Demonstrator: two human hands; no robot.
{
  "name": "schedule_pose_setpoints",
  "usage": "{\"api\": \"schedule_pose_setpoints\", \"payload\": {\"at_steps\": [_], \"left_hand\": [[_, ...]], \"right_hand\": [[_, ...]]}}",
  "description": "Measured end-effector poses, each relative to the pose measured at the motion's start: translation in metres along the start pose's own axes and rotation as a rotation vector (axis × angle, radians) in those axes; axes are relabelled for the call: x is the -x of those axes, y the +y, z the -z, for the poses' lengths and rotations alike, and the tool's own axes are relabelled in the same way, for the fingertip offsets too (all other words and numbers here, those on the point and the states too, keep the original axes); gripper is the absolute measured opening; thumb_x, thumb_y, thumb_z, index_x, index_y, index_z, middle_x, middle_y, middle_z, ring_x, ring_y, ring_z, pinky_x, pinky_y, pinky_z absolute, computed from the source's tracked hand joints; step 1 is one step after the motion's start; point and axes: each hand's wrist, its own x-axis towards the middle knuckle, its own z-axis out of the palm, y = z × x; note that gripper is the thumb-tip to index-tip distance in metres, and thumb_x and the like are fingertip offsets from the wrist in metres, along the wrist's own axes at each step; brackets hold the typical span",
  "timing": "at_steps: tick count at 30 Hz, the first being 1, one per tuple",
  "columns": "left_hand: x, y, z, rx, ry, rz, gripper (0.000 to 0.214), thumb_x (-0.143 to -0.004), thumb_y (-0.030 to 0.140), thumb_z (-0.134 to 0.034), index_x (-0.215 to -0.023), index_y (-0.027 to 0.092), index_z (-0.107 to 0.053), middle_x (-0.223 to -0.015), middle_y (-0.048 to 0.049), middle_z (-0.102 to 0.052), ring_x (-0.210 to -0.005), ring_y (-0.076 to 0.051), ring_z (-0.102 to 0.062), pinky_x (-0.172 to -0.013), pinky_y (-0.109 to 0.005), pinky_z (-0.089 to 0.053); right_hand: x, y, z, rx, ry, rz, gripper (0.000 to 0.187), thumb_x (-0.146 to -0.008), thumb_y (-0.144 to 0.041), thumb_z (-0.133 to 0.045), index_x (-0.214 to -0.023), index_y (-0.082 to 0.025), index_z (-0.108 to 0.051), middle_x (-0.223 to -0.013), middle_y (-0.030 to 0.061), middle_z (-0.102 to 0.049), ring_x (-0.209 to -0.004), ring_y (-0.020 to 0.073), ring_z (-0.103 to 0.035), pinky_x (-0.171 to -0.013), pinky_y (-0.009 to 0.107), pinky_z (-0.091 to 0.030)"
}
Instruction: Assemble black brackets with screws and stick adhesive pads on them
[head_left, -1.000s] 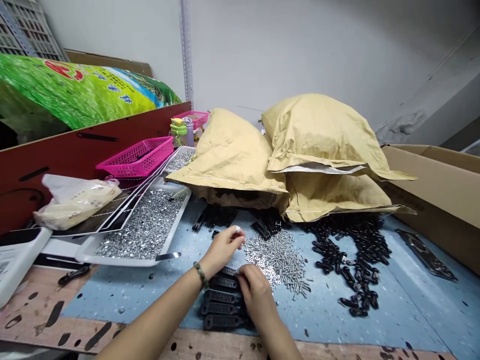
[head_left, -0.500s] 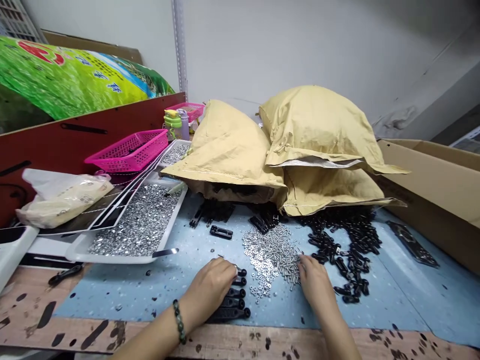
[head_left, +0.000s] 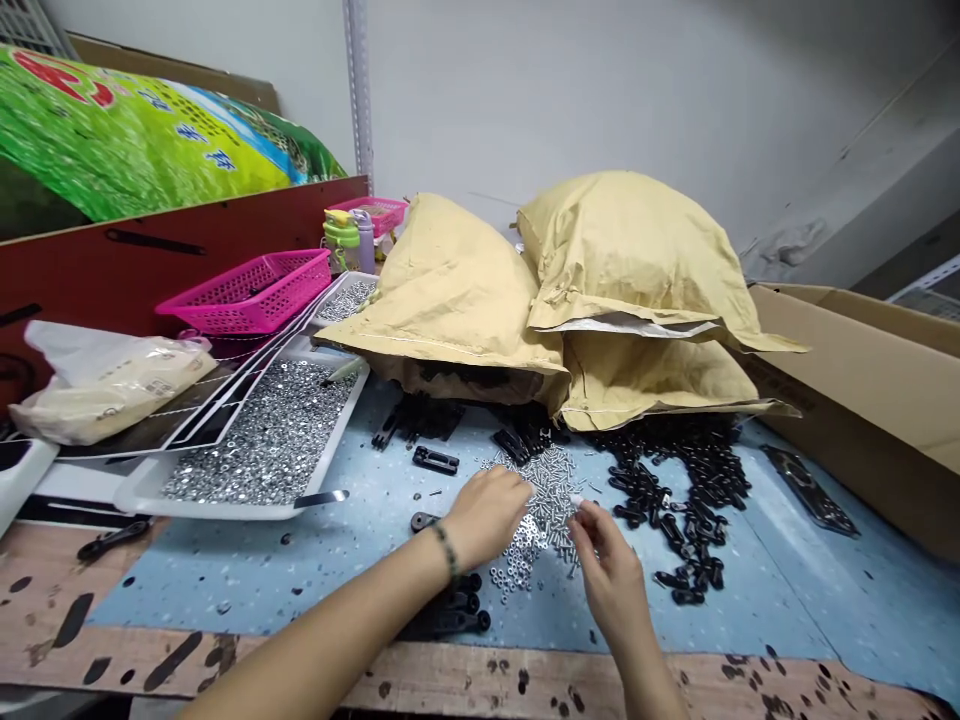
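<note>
My left hand (head_left: 491,512), with a beaded bracelet on the wrist, reaches over the pile of small silver nuts (head_left: 517,560). Its fingers are bent down and pressed together, and whatever they hold is hidden. At the right side of the heap of silver screws (head_left: 551,490), my right hand (head_left: 611,565) has thumb and fingertips drawn together, with the contents too small to make out. Under my left forearm lie several black plastic arm-shaped parts (head_left: 457,620) side by side, partly covered. Another black part (head_left: 435,459) lies flat beyond my left hand.
Small black parts (head_left: 690,490) spread on the right below the stuffed yellow sacks (head_left: 637,250). A white tray (head_left: 349,420) of silver nuts stands on the left, near a pink basket (head_left: 255,300). A cardboard box (head_left: 862,370) bounds the right side.
My left hand has moved right and away from me, from the row of black parts to the nuts. My right hand has shifted slightly left by the screws. The view has shifted slightly.
</note>
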Motion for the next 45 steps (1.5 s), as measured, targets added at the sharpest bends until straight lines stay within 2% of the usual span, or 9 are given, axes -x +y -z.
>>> {"api": "schedule_pose_setpoints", "payload": {"at_steps": [4,7,14,20,26,30,34,39,45], "left_hand": [[-0.059,0.012,-0.034,0.009,-0.089,-0.011,0.006,-0.086,0.016,-0.060,-0.091,0.014,-0.063,-0.099,-0.0074,-0.064,-0.103,-0.026,-0.055,-0.090,-0.047,-0.042],[-0.076,0.011,-0.046,0.086,-0.117,0.003,0.013,-0.090,0.023,-0.058,-0.098,0.014,-0.062,-0.106,-0.0058,-0.062,-0.103,-0.023,-0.057,-0.091,-0.047,-0.044],[-0.068,-0.012,-0.033,0.481,-0.016,0.175,0.017,-0.093,0.027,-0.055,-0.104,0.016,-0.062,-0.106,-0.0057,-0.063,-0.095,-0.019,-0.061,-0.085,-0.040,-0.050],[-0.036,-0.027,-0.001,0.844,0.104,0.390,0.015,-0.088,0.015,-0.052,-0.101,0.011,-0.059,-0.083,-0.0047,-0.066,-0.073,-0.014,-0.064,-0.063,-0.025,-0.049],[0.039,-0.030,0.035,1.061,0.221,0.491,0.015,-0.083,0.027,-0.054,-0.090,0.015,-0.059,-0.076,-0.0001,-0.061,-0.069,-0.012,-0.056,-0.057,-0.021,-0.041],[0.083,-0.022,0.035,1.134,0.211,0.546,0.019,-0.080,0.031,-0.058,-0.091,0.016,-0.059,-0.078,0.0002,-0.060,-0.072,-0.013,-0.057,-0.061,-0.023,-0.042],[0.099,-0.013,0.025,1.173,0.175,0.571,0.018,-0.079,0.031,-0.059,-0.089,0.016,-0.056,-0.078,-0.0007,-0.062,-0.074,-0.015,-0.060,-0.060,-0.024,-0.043],[0.111,-0.008,0.023,1.072,0.165,0.544,0.012,-0.086,0.030,-0.053,-0.088,0.018,-0.056,-0.079,0.0002,-0.063,-0.077,-0.016,-0.062,-0.063,-0.025,-0.045],[0.139,0.001,0.028,0.674,0.195,0.447,0.015,-0.092,0.023,-0.045,-0.090,0.022,-0.060,-0.089,-0.0005,-0.062,-0.087,-0.018,-0.059,-0.078,-0.029,-0.045]], "right_hand": [[0.021,-0.016,-0.004,-0.285,-0.012,-0.169,0.030,-0.086,-0.045,-0.055,-0.100,-0.019,-0.059,-0.098,0.0109,-0.067,-0.087,0.0226,-0.066,-0.078,0.035,-0.054],[0.033,-0.018,-0.005,-0.365,-0.021,-0.213,0.026,-0.087,-0.043,-0.055,-0.097,-0.020,-0.059,-0.095,0.0101,-0.068,-0.085,0.0222,-0.066,-0.076,0.034,-0.055],[0.043,-0.037,-0.050,-0.267,-0.097,0.106,0.006,-0.087,-0.024,-0.055,-0.086,-0.021,-0.061,-0.080,0.0026,-0.063,-0.075,0.0158,-0.061,-0.068,0.023,-0.050],[0.047,-0.055,-0.078,-0.087,-0.277,0.370,0.014,-0.087,-0.010,-0.047,-0.081,-0.021,-0.054,-0.077,0.0019,-0.061,-0.072,0.0159,-0.058,-0.065,0.025,-0.047],[0.049,-0.057,-0.073,0.053,-0.349,0.499,0.018,-0.088,-0.008,-0.042,-0.083,-0.021,-0.053,-0.078,0.0038,-0.059,-0.073,0.0180,-0.057,-0.065,0.028,-0.048],[0.048,-0.062,-0.070,-0.032,-0.344,0.432,0.017,-0.091,-0.013,-0.043,-0.089,-0.022,-0.058,-0.094,0.0073,-0.060,-0.086,0.0191,-0.059,-0.075,0.031,-0.050],[0.042,-0.076,-0.071,-0.220,-0.235,0.225,0.012,-0.090,-0.020,-0.049,-0.099,-0.021,-0.057,-0.088,0.0044,-0.061,-0.078,0.0162,-0.060,-0.070,0.026,-0.050],[0.038,-0.084,-0.065,-0.282,-0.245,0.138,0.010,-0.089,-0.023,-0.053,-0.082,-0.021,-0.060,-0.079,0.0022,-0.061,-0.073,0.0154,-0.060,-0.065,0.024,-0.048],[0.061,-0.062,-0.060,-0.145,-0.269,0.269,0.012,-0.091,-0.019,-0.048,-0.092,-0.021,-0.060,-0.084,0.0043,-0.063,-0.078,0.0171,-0.062,-0.069,0.026,-0.050]]}}
